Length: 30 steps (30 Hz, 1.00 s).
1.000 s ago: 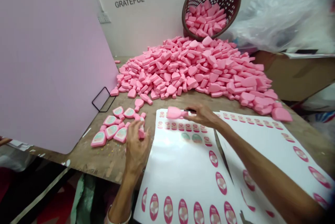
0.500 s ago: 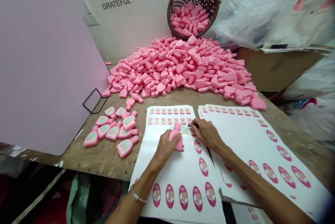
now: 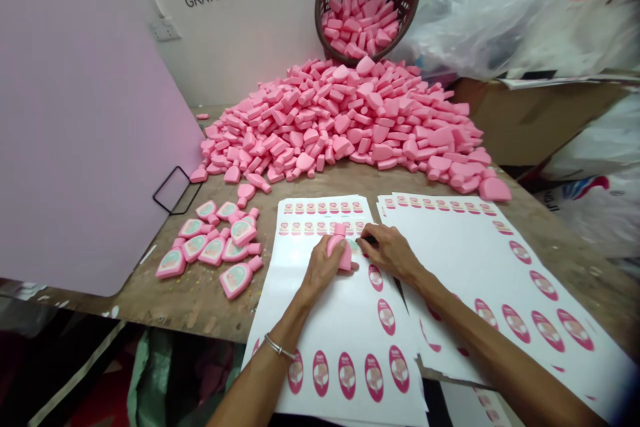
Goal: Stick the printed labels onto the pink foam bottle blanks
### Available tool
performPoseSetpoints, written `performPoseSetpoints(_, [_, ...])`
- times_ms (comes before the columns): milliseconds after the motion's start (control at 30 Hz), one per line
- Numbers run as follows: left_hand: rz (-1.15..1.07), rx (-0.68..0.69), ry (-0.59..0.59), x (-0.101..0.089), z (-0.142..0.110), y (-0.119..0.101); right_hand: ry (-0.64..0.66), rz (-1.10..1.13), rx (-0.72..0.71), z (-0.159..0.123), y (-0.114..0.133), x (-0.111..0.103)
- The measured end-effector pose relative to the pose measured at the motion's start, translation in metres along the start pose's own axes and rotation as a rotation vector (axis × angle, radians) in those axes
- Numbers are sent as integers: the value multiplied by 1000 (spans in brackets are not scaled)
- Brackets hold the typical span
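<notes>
My left hand (image 3: pixel 320 268) grips a pink foam bottle-shaped piece (image 3: pixel 339 248) and rests on the white label sheet (image 3: pixel 345 327). The piece stands tilted, with its neck pointing away from me. My right hand (image 3: pixel 393 254) lies just beside it on the same sheet, pinching a small dark tool (image 3: pixel 369 239) whose tip is partly hidden. A second white label sheet (image 3: pixel 480 260) overlaps the table to the right. Both sheets carry rows of small labels and pink oval labels. Several labelled pink pieces (image 3: pixel 236 279) lie together on the table to my left.
A large heap of bare pink foam pieces (image 3: pixel 340 120) spills from a tipped brown plastic basket (image 3: pixel 330 34) onto the wooden table (image 3: pixel 150 307). A pink board (image 3: pixel 90 127) and black wire frame (image 3: pixel 175 190) stand left. A cardboard box (image 3: pixel 535 120) and plastic sheeting (image 3: pixel 490 20) lie right.
The pink piece has passed from my right hand to my left hand since the oldest frame. My left hand has moved from the labelled pieces onto the sheet. The view has shifted slightly.
</notes>
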<state>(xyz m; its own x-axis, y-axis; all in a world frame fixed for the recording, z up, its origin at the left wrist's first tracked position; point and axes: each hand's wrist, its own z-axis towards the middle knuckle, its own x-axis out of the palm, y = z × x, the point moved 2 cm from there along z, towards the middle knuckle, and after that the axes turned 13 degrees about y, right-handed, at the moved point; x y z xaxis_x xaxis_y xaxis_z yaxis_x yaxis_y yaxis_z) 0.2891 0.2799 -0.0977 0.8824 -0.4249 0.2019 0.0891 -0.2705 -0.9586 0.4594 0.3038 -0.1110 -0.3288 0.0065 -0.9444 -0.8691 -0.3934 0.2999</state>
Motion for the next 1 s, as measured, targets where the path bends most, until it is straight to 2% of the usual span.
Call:
performPoseSetpoints(133, [22,12,2,0,0,1,-43,-37,7,1,8,-2])
performPoseSetpoints(267, [-14,22,-13,-1,0,1,-93,-123,-72,-2,18,-11])
performPoseSetpoints(367, [-20,-1,-13,-1,-1,-1,-138,-146,-25,-4,15,-15])
performPoseSetpoints(533, [-19,-1,5,-1,-2,-3,-55,-103,-33,-4,9,-4])
performPoseSetpoints(633, [-24,7,12,-2,-1,-1,-63,31,1,-3,9,1])
performPoseSetpoints(733, [-46,18,8,-3,1,2,-58,315,76,-2,7,-3])
performPoseSetpoints(833, [-71,18,5,-3,1,2,-130,581,181,-2,3,-22])
performPoseSetpoints(900, [-93,38,4,-3,-1,0,-202,670,225,-5,5,-39])
performPoseSetpoints(1000, [-190,92,-13,0,-9,-6,-155,728,211,-10,21,-58])
